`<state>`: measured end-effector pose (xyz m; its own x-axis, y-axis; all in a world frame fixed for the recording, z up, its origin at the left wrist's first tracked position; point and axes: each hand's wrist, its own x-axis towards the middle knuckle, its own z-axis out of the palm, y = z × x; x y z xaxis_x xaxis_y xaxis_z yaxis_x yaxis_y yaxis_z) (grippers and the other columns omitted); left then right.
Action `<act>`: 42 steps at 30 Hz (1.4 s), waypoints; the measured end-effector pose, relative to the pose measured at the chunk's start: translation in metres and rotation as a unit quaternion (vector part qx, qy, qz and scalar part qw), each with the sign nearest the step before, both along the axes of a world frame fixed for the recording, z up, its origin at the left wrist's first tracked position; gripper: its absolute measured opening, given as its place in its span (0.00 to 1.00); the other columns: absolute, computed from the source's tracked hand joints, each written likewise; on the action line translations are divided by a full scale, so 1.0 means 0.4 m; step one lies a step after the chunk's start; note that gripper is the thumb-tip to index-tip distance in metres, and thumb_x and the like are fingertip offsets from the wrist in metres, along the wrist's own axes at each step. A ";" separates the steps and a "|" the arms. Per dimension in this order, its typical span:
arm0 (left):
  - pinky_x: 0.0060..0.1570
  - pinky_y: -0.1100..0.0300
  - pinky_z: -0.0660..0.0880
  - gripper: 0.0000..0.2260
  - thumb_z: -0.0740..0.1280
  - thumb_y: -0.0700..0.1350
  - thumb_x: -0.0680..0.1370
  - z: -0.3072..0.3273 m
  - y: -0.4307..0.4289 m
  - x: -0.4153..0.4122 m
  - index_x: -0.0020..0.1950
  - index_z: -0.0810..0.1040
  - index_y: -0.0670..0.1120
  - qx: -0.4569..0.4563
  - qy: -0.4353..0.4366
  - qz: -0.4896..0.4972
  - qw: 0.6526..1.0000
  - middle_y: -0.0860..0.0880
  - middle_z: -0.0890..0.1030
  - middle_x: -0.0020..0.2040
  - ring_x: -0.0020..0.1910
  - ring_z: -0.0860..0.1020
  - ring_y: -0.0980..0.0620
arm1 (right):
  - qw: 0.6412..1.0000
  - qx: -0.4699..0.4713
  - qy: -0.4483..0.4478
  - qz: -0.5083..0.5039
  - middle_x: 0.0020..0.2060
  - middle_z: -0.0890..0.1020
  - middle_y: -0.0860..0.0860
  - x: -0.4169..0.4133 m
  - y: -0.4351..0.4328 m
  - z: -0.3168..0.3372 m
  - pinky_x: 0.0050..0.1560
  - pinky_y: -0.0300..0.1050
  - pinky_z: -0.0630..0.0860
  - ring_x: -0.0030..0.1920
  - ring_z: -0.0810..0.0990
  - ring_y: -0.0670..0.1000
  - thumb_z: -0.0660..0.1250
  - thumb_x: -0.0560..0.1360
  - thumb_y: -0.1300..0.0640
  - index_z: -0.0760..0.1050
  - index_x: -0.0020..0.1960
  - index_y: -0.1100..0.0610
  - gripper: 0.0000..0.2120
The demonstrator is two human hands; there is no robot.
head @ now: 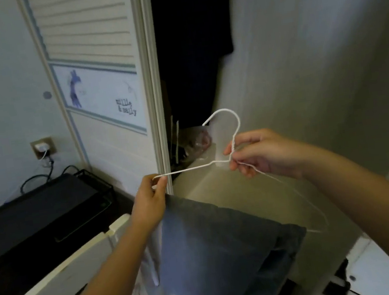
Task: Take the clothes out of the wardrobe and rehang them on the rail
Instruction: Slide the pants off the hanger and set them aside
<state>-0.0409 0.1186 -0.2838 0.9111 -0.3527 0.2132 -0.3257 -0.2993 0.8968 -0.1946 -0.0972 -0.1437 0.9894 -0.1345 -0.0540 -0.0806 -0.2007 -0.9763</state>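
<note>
A white wire hanger (229, 128) is held flat in front of me, with its hook pointing up toward the dark wardrobe opening (190, 48). A folded pair of grey-blue jeans (221, 247) hangs over its bottom bar. My left hand (150, 202) pinches the hanger's left end, just in front of the wardrobe door edge. My right hand (258, 153) pinches the twisted neck below the hook. Dark clothes hang deep inside the wardrobe, hard to make out.
The white louvred wardrobe door (94, 73) stands at the left. A black box (38, 210) sits on a dark stand at lower left, below a wall socket (42, 147) with cables. A white foam panel (58, 284) leans at bottom left. Bags (195, 142) lie on the wardrobe floor.
</note>
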 end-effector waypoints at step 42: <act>0.31 0.61 0.76 0.10 0.55 0.43 0.85 1.088 -0.447 0.424 0.52 0.74 0.42 -0.072 -0.263 -0.162 0.949 0.41 0.83 0.41 0.35 0.82 0.46 | 0.926 0.054 -0.320 -0.194 0.52 0.81 0.67 0.625 -0.339 0.946 0.61 0.55 0.75 0.53 0.83 0.61 0.55 0.75 0.55 0.71 0.57 0.56 0.12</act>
